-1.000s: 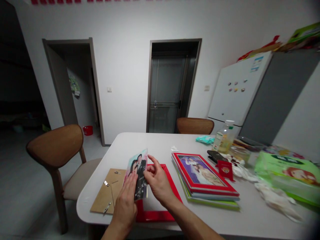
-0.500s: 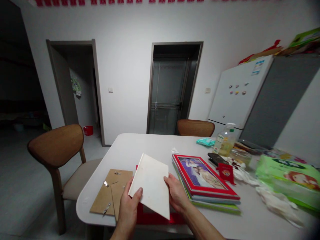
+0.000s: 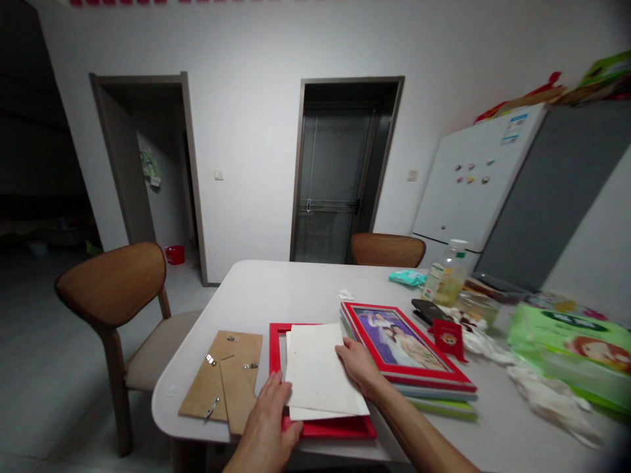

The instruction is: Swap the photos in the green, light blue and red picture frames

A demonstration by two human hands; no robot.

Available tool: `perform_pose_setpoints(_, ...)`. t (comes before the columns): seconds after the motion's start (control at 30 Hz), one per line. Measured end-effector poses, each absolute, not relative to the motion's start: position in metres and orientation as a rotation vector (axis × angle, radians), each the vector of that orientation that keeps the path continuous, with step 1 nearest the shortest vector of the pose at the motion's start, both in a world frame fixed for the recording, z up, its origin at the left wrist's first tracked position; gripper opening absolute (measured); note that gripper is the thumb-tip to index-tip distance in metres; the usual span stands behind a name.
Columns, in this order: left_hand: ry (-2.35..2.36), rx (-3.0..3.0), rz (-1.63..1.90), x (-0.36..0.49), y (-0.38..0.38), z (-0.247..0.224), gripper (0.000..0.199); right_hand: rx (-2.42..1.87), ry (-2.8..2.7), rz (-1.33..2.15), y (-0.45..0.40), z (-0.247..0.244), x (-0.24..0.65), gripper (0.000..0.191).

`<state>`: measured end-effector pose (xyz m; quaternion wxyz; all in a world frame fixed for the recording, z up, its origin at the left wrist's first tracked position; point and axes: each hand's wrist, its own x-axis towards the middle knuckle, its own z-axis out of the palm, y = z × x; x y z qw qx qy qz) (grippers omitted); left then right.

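Note:
White rectangular sheets [image 3: 320, 368], slightly out of line with each other, lie over a red frame [image 3: 340, 428] at the table's near edge. My left hand [image 3: 271, 417] rests at their lower left corner and on the frame's left side, its fingers stretched and holding nothing. At the sheets' right edge is my right hand [image 3: 359, 368], with fingers laid against the edge and its thumb hidden. Brown backing boards [image 3: 217, 374] with metal clips lie left of the frame. To the right, a red-framed photo [image 3: 399, 341] tops a stack of frames.
Behind the stack are a black object [image 3: 428, 311], a red packet [image 3: 448, 336], a bottle [image 3: 446, 272] and a teal packet [image 3: 407, 278]. Crumpled tissues [image 3: 552, 394] and a green tissue pack [image 3: 572, 348] lie far right. Chairs stand left [image 3: 116, 282] and behind the table [image 3: 388, 249].
The white sheets, held tilted up between both hands before, have come down flat over the red frame. My left hand has let go and opened; my right hand has shifted slightly right.

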<state>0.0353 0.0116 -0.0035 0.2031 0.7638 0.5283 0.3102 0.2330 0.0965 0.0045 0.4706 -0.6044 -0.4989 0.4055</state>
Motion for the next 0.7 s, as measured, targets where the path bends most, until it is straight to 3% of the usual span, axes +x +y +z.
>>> perform_pose_setpoints(0.7,1.427,2.125,0.859,0.029,0.012,-0.003,0.050,-1.528,-1.299,0.954,0.109,0.006,0.218,0.039)
